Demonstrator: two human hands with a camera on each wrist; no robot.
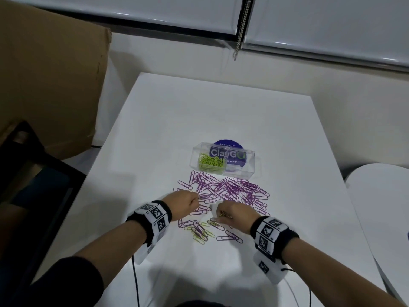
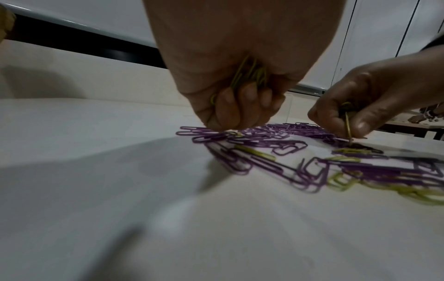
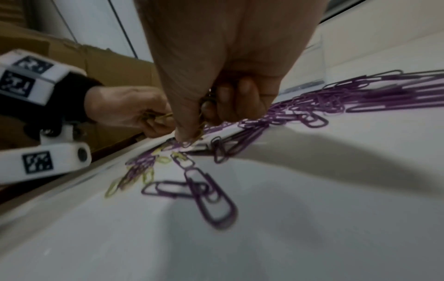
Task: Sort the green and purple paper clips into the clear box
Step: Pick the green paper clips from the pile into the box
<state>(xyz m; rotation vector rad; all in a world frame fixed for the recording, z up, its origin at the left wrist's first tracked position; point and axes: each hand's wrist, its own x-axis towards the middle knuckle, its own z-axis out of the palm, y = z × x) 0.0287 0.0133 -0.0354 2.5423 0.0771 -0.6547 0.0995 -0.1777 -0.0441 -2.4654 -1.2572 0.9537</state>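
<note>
1. Lying on the white counter (image 1: 221, 111), the purple clips (image 1: 230, 189) are spread in a heap between the hands and the clear box (image 1: 223, 160).
2. A bunch of green clips (image 2: 250, 74) is clenched in the left hand (image 1: 184, 201), whose fingertips touch the heap's near-left edge.
3. More green clips are gripped by the right hand (image 1: 234, 214), with one pinched upright at its fingertips.
4. Loose green and purple clips are scattered just below both hands.
5. Green clips are held in the box's left compartment, beyond the heap.
</note>
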